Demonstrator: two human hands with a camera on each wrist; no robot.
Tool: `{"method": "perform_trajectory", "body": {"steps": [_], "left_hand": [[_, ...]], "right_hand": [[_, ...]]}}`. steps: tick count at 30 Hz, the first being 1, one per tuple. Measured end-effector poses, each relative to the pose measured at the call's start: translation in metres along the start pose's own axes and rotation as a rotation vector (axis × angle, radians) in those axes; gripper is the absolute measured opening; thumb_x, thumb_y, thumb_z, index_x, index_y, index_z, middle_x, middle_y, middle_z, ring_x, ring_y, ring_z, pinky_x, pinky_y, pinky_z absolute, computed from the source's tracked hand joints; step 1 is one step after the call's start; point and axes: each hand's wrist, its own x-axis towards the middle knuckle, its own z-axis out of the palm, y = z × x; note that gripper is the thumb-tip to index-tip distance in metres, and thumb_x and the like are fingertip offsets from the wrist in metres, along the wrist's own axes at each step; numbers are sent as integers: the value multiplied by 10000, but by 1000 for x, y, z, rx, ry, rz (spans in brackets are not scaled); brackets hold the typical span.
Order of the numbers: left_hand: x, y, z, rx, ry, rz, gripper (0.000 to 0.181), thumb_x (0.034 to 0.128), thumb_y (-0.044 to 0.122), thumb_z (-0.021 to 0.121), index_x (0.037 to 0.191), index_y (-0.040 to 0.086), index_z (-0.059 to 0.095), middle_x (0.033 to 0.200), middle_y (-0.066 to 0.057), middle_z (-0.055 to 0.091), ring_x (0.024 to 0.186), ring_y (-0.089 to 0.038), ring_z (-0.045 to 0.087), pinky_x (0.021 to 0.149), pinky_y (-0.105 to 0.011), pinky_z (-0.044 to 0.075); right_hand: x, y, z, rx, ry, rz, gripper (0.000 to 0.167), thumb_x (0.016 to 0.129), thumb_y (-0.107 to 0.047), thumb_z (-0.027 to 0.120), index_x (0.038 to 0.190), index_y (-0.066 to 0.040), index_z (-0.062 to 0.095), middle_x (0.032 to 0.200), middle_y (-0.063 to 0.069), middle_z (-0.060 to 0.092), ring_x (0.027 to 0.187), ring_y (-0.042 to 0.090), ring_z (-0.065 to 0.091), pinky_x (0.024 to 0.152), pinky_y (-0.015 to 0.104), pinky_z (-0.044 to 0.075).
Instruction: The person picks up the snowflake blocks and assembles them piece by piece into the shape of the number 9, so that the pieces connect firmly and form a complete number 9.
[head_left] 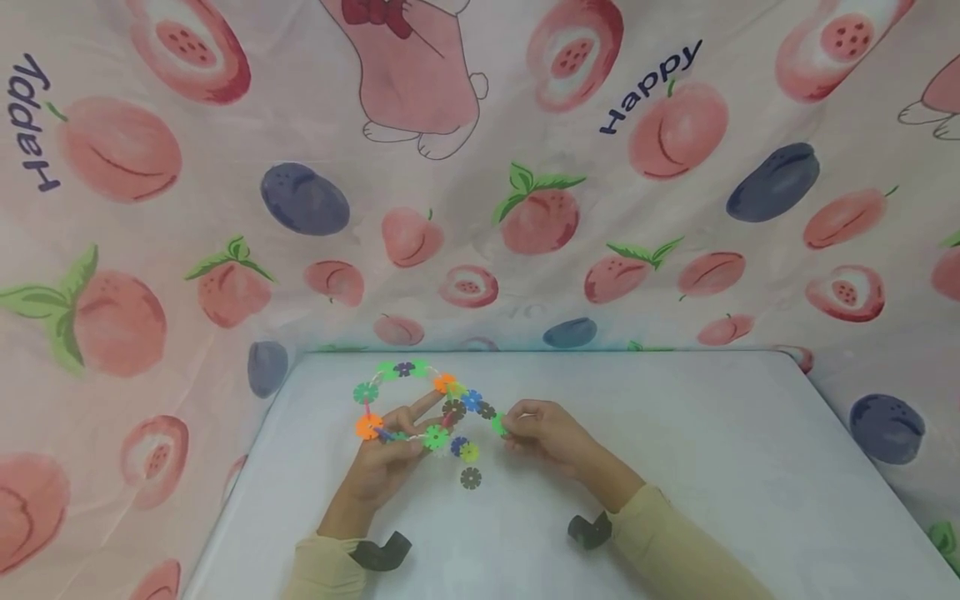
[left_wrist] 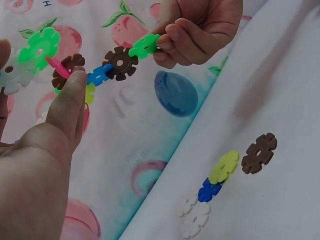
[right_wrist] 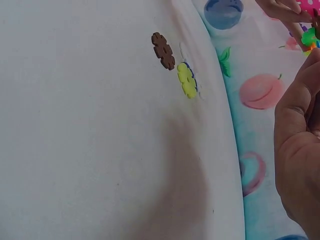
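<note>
A looped chain of interlocking flower-shaped plastic discs hangs between the hands above the white table. My left hand (head_left: 381,471) grips the chain near a pink disc (left_wrist: 58,67) and a bright green disc (head_left: 437,437). An orange disc (head_left: 369,427) lies beside its wrist side. From the loop, a branch with a blue disc (head_left: 471,401) and a brown disc (left_wrist: 120,63) stretches to the right. At that branch's end, my right hand (head_left: 551,435) pinches a green disc (left_wrist: 145,46) between thumb and fingers. In the right wrist view the chain is mostly cut off.
Loose discs lie on the white table (head_left: 675,467): a brown one (head_left: 471,478), a yellow one (left_wrist: 224,167) overlapping a blue one (left_wrist: 209,190), and white ones (left_wrist: 196,220). Behind the table hangs a fruit-printed cloth (head_left: 465,192). Black pieces (head_left: 382,552) sit at both wrists.
</note>
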Motion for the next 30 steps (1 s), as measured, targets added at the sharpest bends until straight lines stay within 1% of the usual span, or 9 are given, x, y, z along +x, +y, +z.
{"method": "perform_trajectory", "body": {"steps": [2,7,13,18,20,22,26,28,30], "left_hand": [[-1,0,1,12,1,-5,457,916,-169,383,925,164,696,1682,-228,202,1410,-310,506,1169,-339,428],[-2,1,3,74,21,-22,439,904,-156,414,892,185,690,1676,-211,236,1392,-298,530,1158,-334,434],[-3,1,1,193,15,-3,431,887,-162,448,890,195,689,1648,-257,265,1349,-293,580,1145,-324,436],[-4,0,1,285,5,-2,393,885,-160,487,889,173,697,1623,-260,310,1310,-240,617,1055,-278,507],[-4,0,2,314,5,-11,347,887,-147,511,877,151,687,1621,-251,322,1306,-216,620,1019,-262,527],[-3,0,3,348,9,-15,291,882,-135,534,855,123,666,1619,-255,323,1304,-196,619,1012,-255,528],[-3,1,5,390,15,-7,210,875,-122,555,833,71,628,1609,-295,293,1298,-180,622,1024,-250,520],[-4,1,6,394,13,7,195,872,-124,554,831,54,623,1603,-313,277,1293,-193,629,1014,-245,526],[-3,1,6,380,8,13,197,873,-128,547,834,51,619,1604,-315,268,1301,-207,624,1013,-247,528]], "right_hand": [[0,0,0,10,-4,-7,119,960,-190,701,948,-82,655,905,48,716,807,135,694,745,227,590],[-1,1,0,7,2,-16,124,965,-197,696,937,-86,647,897,23,700,812,129,694,752,227,590],[-1,-1,0,5,19,-9,122,966,-185,687,930,-77,644,901,28,669,795,129,663,746,230,581],[-3,-2,0,-17,18,-2,109,961,-171,678,922,-72,655,873,26,636,760,144,611,715,235,547],[-5,-2,1,-17,19,-1,103,959,-165,676,919,-73,653,861,20,627,752,147,599,709,235,539],[-6,-3,3,-14,27,-4,108,963,-168,670,915,-73,651,856,19,628,752,146,598,709,236,540],[-8,-3,6,-12,73,-17,123,971,-171,665,899,-73,647,860,20,629,761,148,602,716,236,539],[-8,-2,7,-23,87,-33,134,979,-174,655,902,-66,638,854,24,626,768,153,600,721,238,536],[-9,-2,8,-24,89,-51,133,987,-171,646,914,-62,624,842,24,621,770,157,590,723,240,530]]}}
